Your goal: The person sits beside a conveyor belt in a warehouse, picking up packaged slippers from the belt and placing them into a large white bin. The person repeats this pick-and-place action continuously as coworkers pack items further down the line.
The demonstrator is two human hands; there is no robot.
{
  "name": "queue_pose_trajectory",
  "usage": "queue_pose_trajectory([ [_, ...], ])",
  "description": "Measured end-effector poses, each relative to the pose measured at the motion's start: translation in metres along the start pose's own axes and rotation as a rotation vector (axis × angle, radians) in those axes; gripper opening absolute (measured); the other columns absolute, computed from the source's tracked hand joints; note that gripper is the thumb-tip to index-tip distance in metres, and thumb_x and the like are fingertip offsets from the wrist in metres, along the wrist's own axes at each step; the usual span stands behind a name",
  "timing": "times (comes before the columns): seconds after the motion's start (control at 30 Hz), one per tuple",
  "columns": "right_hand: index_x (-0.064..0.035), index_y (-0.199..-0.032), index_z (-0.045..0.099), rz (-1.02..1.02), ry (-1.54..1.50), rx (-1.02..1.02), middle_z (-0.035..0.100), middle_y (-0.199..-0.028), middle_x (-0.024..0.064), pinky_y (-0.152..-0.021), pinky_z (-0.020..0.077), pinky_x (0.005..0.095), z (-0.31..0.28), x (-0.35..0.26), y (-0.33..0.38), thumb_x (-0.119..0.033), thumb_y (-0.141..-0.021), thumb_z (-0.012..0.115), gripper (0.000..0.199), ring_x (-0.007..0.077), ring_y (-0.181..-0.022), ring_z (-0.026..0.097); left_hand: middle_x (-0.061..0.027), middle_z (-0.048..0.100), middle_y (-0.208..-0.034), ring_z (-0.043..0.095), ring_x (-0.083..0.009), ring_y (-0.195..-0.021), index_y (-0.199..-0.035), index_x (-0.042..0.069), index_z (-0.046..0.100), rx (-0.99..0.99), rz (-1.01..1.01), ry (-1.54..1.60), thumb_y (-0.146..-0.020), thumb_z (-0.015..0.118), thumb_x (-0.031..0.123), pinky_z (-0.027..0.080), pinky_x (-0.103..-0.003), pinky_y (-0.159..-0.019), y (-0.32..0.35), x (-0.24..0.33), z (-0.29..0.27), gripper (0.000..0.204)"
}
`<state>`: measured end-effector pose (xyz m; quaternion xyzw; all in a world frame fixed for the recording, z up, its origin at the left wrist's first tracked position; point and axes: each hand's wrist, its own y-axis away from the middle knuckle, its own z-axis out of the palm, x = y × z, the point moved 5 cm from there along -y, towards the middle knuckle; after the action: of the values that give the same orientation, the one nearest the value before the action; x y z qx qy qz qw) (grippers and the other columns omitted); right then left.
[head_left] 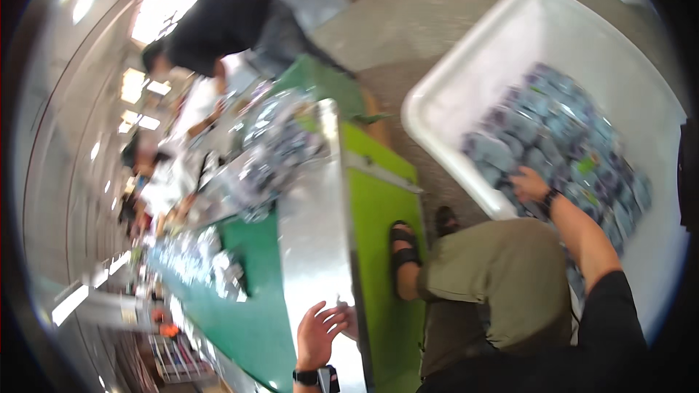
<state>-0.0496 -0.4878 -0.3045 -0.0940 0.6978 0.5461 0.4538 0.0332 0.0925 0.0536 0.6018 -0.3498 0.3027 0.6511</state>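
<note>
To my right, a large white tub (466,36) holds many blue-grey bundles (561,127) in clear plastic, some with small green labels. My right hand (530,185) reaches down inside its near left part, fingers curled against a clear-wrapped blue-grey bundle (512,193). Blur and the bundles partly hide those fingertips. My left hand (319,336) is over the metal edge (313,247) of the conveyor table, fingers spread and holding nothing. A watch and a dark band circle that wrist.
The green belt (255,255) carries shiny plastic packs (218,266). A pile of clear-wrapped packs (280,145) lies farther up the table. A person in black (222,29) bends over the far end; others (164,185) work along the opposite side. The table's green side panel (382,262) stands beside my feet.
</note>
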Motion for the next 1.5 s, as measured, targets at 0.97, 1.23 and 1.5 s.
queue_pose_trajectory([
  [0.97, 0.0079, -0.129, 0.052, -0.268, -0.075, -0.941, 0.068, -0.098, 0.0195, -0.072, 0.0596, 0.0365, 0.213, -0.247, 0.401, -0.014, -0.101, 0.052, 0.035, 0.0267, -0.087, 0.071, -0.0047, 0.067, -0.109, 0.06, -0.0154, -0.097, -0.121, 0.005, 0.065, 0.559, 0.364, -0.336, -0.098, 0.064, 0.031, 0.049, -0.034, -0.084, -0.092, 0.067, -0.258, 0.035],
  [1.23, 0.0038, -0.124, 0.056, -0.146, 0.017, -0.738, 0.066, -0.09, 0.0127, -0.068, 0.0564, 0.0319, 0.252, -0.2, 0.33, -0.015, -0.103, 0.05, 0.028, 0.0206, -0.077, 0.067, -0.0258, 0.061, -0.133, 0.057, -0.0375, -0.126, -0.131, -0.008, 0.059, 0.979, 0.571, -0.779, -0.093, 0.068, 0.027, 0.043, -0.042, -0.108, -0.149, 0.105, -0.36, 0.053],
  [1.5, 0.0055, -0.122, 0.056, -0.181, 0.135, -0.76, 0.067, -0.087, 0.0145, -0.067, 0.0559, 0.0316, 0.261, -0.206, 0.328, -0.013, -0.1, 0.05, 0.029, 0.0207, -0.075, 0.067, -0.0285, 0.058, -0.137, 0.052, -0.0423, -0.131, -0.137, -0.006, 0.054, 0.995, 0.682, -0.993, -0.097, 0.06, 0.028, 0.04, -0.045, -0.111, -0.21, 0.135, -0.416, 0.053],
])
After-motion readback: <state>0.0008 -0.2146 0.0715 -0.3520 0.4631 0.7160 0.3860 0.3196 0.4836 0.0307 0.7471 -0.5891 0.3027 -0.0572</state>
